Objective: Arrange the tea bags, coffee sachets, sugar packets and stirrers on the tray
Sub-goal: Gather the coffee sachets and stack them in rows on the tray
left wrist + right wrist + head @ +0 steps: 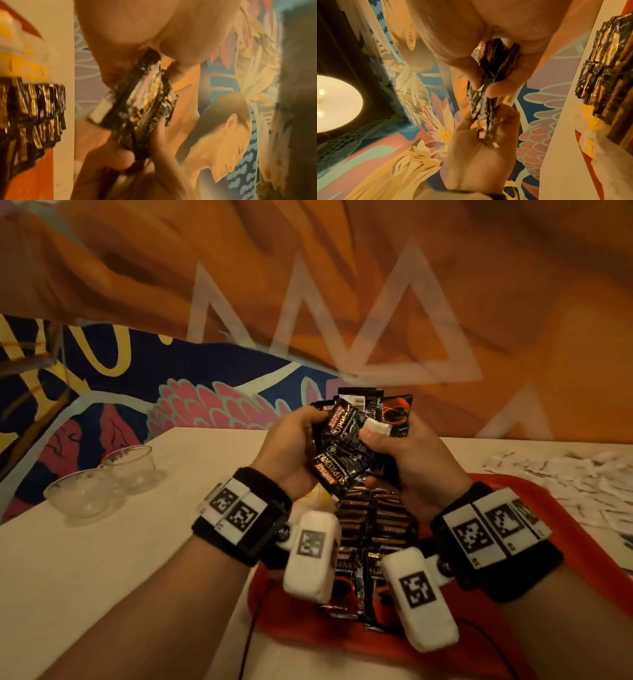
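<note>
While above tray [565, 508] — both hands grip coffee sachets [349, 433].

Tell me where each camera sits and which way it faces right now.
Head: worn on the head, looks down at the table, tray and both forearms; left hand and right hand grip sachets.
Left wrist: looks along the left hand at the sachets.
Right wrist: looks along the right hand at the sachets.
Shared: both wrist views show the sachets and the opposite hand.
</note>
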The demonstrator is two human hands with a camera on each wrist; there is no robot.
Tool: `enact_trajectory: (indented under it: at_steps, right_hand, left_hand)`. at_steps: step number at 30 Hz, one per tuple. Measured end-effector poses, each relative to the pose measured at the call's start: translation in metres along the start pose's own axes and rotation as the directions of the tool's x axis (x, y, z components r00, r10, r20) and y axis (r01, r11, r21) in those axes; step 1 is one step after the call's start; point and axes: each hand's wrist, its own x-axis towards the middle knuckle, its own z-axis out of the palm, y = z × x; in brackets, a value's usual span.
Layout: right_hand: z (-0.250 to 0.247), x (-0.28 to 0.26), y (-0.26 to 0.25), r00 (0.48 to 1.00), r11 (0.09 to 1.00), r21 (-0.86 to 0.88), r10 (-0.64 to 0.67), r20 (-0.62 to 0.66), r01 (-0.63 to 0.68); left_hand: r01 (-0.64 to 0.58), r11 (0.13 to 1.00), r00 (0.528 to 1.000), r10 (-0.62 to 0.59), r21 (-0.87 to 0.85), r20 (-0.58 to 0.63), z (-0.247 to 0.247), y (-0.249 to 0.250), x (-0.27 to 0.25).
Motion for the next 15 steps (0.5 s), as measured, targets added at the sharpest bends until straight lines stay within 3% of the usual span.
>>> enact_trajectory:
  at_steps: [3,6,12,15]
  right_hand:
    - [-0.003,0.002,-0.001,0.999,1.0,-0.011,0.007,-0.054,-0.007]
    - [-0.003,0.002,-0.002,0.998,0.999,-0.036,0.002,-0.069,-0.005]
    - [0.001,-0.001,0.009,1.0,0.979,-0.206,0.003,-0.006,-0.004]
    - [0.005,-0.005,0.015,0.994,0.968,-0.251,0.052,0.092,-0.028]
  left_hand:
    - [0.029,0.992,0.991,-0.012,-0.124,0.135,0.007,-0.007,0.002]
    - [0.007,0.998,0.969,0.011,-0.07,0.246,0.012,-0.021,0.004]
    - [-0.029,0.995,0.974,0.049,-0.095,0.22,0.004,-0.045,0.004]
    - [-0.023,0.99,0.974,0.054,-0.14,0.219,-0.003,-0.046,-0.002]
